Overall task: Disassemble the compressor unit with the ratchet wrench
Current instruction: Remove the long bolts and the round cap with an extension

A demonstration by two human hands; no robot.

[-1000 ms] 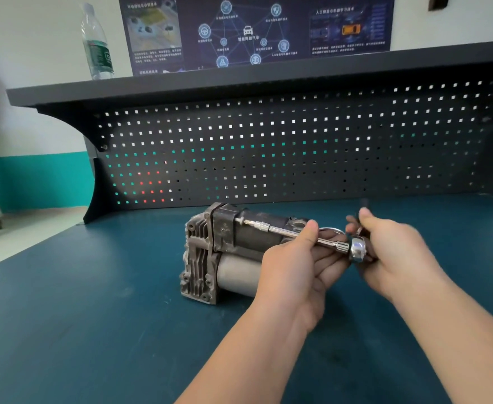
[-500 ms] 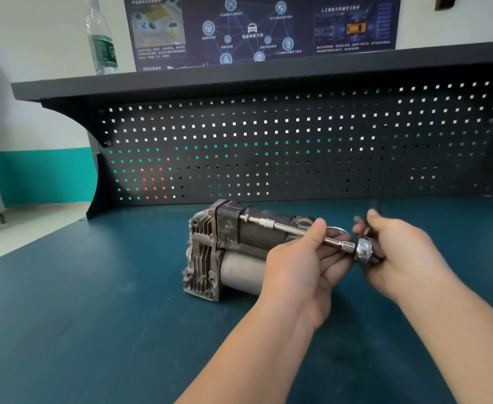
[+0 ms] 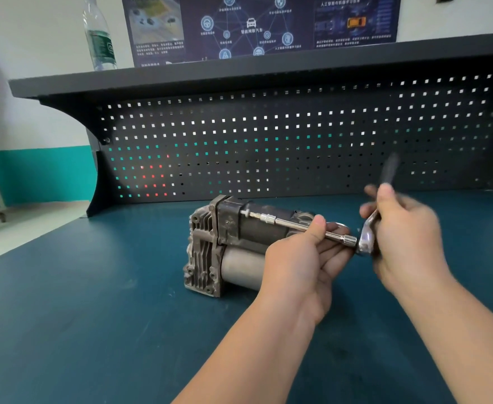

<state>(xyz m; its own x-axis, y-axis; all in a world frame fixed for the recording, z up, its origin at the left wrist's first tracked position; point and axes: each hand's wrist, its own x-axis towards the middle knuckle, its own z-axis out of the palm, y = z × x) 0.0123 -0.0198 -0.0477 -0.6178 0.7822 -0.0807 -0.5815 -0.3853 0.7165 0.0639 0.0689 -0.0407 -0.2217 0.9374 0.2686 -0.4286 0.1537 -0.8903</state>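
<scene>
Compressor (image 3: 233,246) looks heavy, rigid: your left hand (image 3: 300,269) pinches the extension bar (image 3: 297,227), right hand (image 3: 405,237) at 3 o'clock grips the wrench (image 3: 369,228) handle.

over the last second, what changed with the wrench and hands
The right hand swung the ratchet wrench handle up toward the pegboard, blurred mid-turn. The left hand still steadies the extension bar, and the compressor unit has not shifted on the bench.
</scene>
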